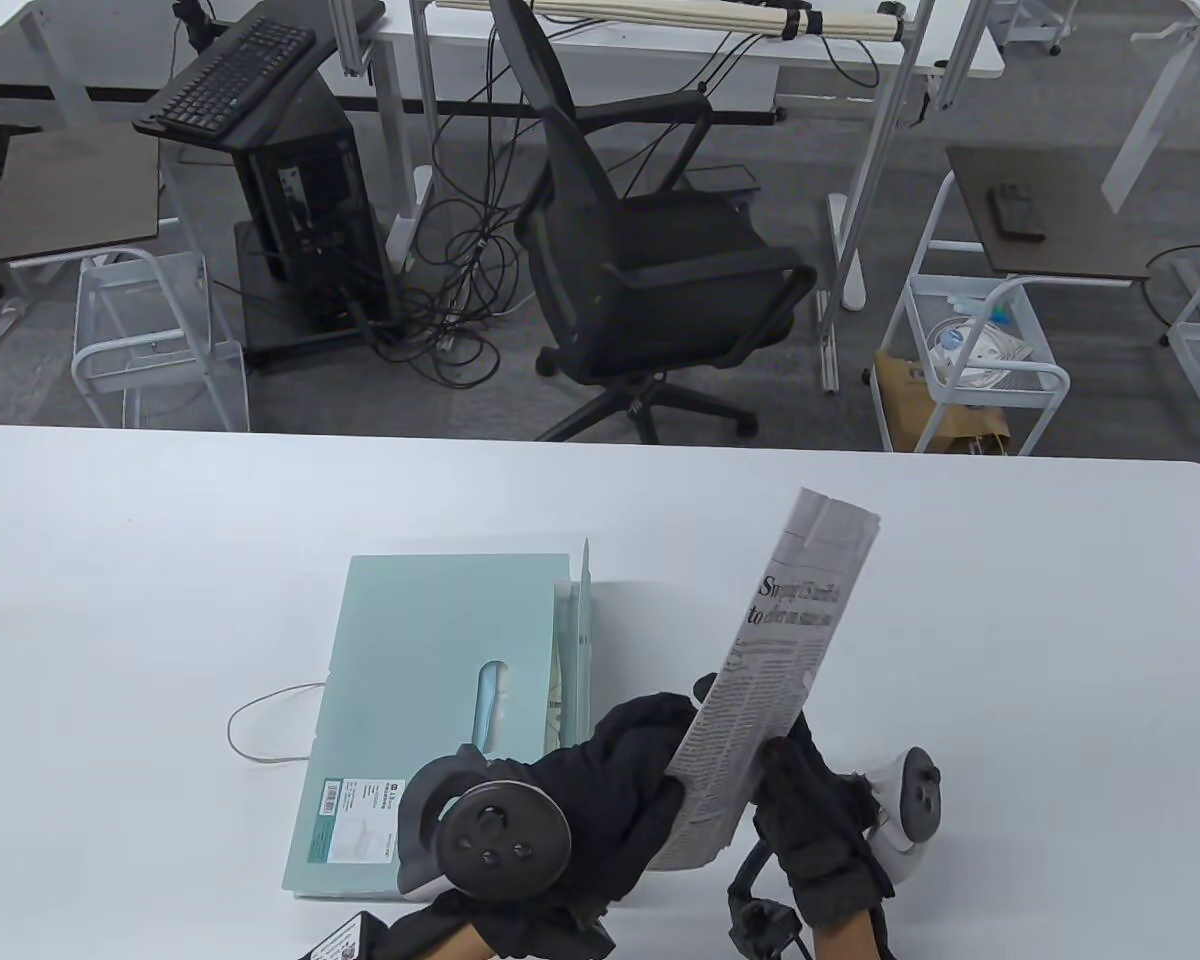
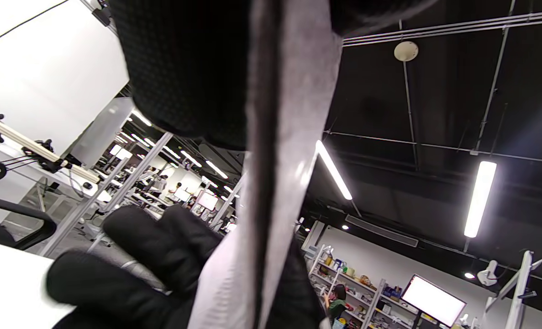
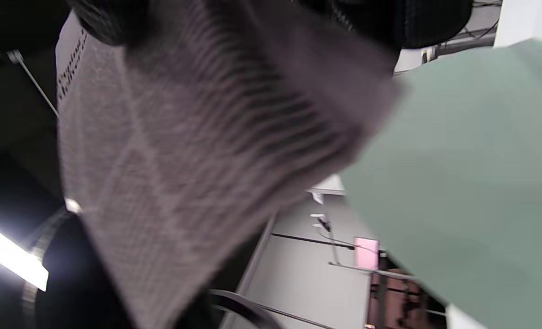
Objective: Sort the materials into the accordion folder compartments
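Note:
A folded newspaper [image 1: 775, 660] is held up off the table, tilted, with its top end pointing up and right. My left hand [image 1: 620, 790] grips its lower left edge and my right hand [image 1: 810, 820] grips its lower right edge. The newspaper shows edge-on in the left wrist view [image 2: 280, 137] and as a blurred grey sheet in the right wrist view [image 3: 197, 151]. A pale green accordion folder [image 1: 440, 700] lies flat on the white table [image 1: 160, 560] just left of the hands, its open pockets [image 1: 572, 640] facing right. It fills the right of the right wrist view [image 3: 471, 183].
A thin elastic cord loop [image 1: 260, 725] lies on the table at the folder's left side. A black office chair [image 1: 650, 270] and wire carts [image 1: 970, 370] stand on the floor beyond the table's far edge.

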